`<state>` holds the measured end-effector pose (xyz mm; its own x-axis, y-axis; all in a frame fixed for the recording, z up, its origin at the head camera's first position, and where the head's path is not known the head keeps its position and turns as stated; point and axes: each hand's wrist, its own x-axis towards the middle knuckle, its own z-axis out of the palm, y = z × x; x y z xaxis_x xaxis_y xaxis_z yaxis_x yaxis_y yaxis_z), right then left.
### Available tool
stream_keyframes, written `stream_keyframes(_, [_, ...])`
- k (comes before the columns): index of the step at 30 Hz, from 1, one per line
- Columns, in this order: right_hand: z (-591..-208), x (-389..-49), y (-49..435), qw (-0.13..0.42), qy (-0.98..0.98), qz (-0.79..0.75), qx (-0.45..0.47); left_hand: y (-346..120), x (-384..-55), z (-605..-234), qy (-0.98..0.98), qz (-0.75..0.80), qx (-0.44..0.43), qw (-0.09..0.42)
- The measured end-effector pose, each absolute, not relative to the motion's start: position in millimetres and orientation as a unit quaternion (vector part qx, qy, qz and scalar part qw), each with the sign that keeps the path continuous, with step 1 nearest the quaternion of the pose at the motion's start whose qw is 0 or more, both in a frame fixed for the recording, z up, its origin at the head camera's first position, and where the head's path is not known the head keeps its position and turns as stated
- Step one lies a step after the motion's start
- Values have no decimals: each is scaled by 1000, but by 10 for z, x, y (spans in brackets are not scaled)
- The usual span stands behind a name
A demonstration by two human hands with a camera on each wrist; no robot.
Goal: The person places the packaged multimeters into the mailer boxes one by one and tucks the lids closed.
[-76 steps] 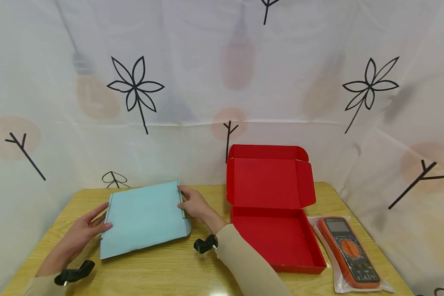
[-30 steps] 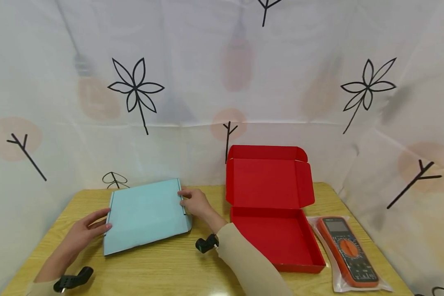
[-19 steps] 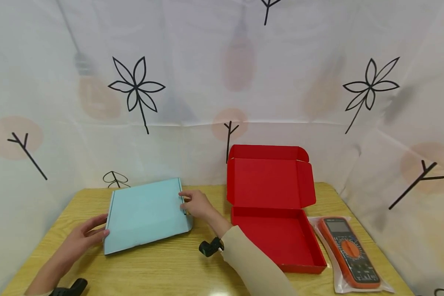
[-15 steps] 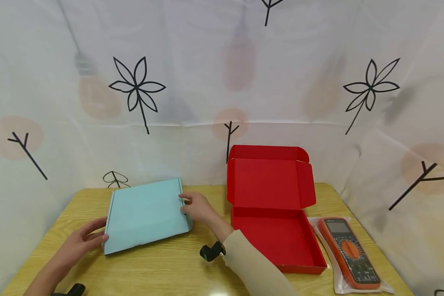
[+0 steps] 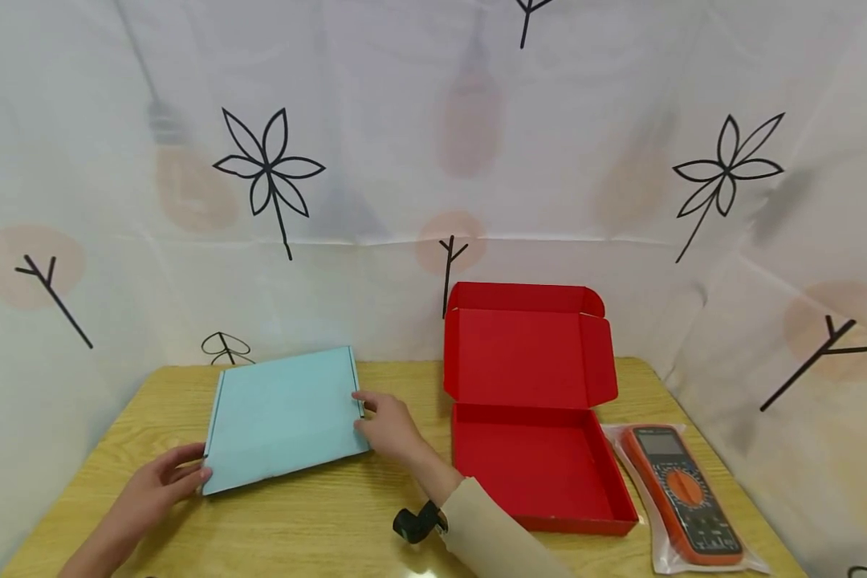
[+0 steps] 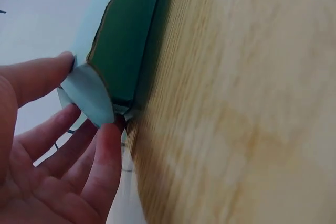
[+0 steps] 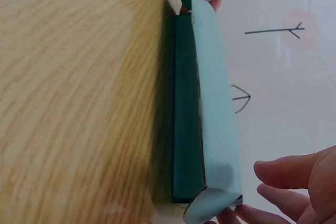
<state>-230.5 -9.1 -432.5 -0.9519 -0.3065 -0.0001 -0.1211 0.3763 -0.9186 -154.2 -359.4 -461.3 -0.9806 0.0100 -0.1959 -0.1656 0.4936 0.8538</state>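
Note:
A light blue cardboard box (image 5: pixel 282 417) lies on the left part of the table, its lid lowered over the base. At the front the lid stands slightly raised, and a dark green front wall (image 6: pixel 123 40) shows beneath. My left hand (image 5: pixel 155 486) holds the box's front left corner, thumb on the lid edge and fingers at the side flap (image 6: pixel 94 95). On the right side, my right hand (image 5: pixel 390 425) grips the edge near the front. Its lower fingertips (image 7: pixel 244 211) touch the side by the corner flap (image 7: pixel 210 205). The far ends of several fingers are hidden.
An open red cardboard box (image 5: pixel 538 474) stands to the right with its lid (image 5: pixel 523 353) upright. Beside it lies an orange multimeter (image 5: pixel 682 490) in a clear plastic bag. A patterned white cloth (image 5: pixel 405 160) hangs behind the wooden table (image 5: pixel 296 530).
Both hands have slid toward me along the sides of the blue box to its front corners. The box has shifted and turned only slightly; its lid stays nearly down.

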Motion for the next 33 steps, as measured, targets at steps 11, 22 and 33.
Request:
stream_keyframes(11, [-4399,-2256,-155,41,852,-501,-149,-3600,-1416,-4607,858,498,-101,76])
stream_keyframes(22, [-4458,-2295,-191,21,848,-513,-129,-3597,-1382,-4574,839,522,-111,101])
stream_keyframes(33, [-4461,-2302,-172,33,838,-530,-124,-3616,-1398,-4606,844,510,-108,128])
